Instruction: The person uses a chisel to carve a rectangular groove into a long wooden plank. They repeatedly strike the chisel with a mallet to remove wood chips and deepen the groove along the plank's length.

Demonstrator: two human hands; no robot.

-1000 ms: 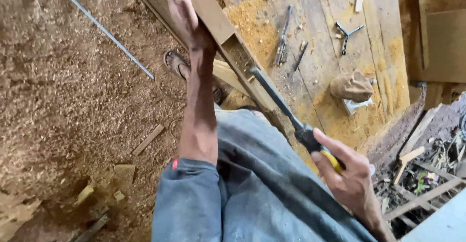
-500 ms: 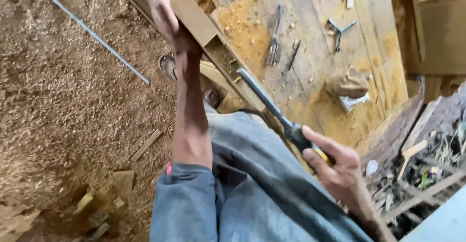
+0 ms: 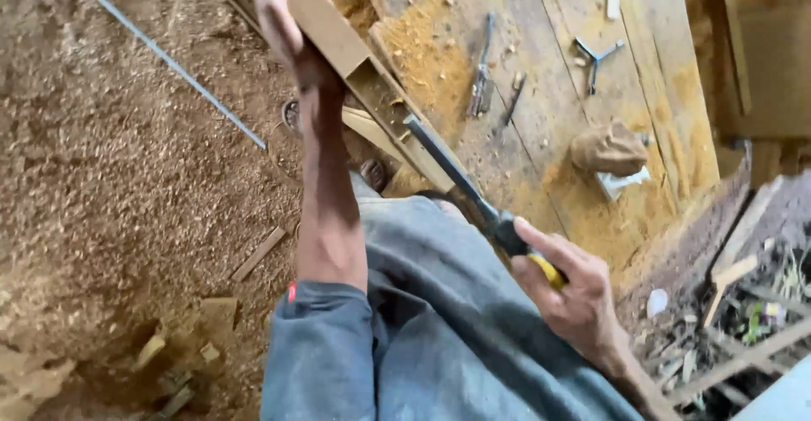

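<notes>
Right over the wooden frame piece (image 3: pixel 338 41), my left hand (image 3: pixel 279 24) is clamped around its upper edge, pinning it. My right hand (image 3: pixel 566 294) is fisted tight on the chisel (image 3: pixel 473 193), yellow-and-black handle in my palm and the steel blade tip sitting in the frame's open slot. The chisel looks stiff and fairly light, best gripped at the handle. The frame seems rigid but thin-walled, so probably easy to split. Pliers (image 3: pixel 481 75) lie beyond the frame on the sawdusty planks (image 3: pixel 541 134).
</notes>
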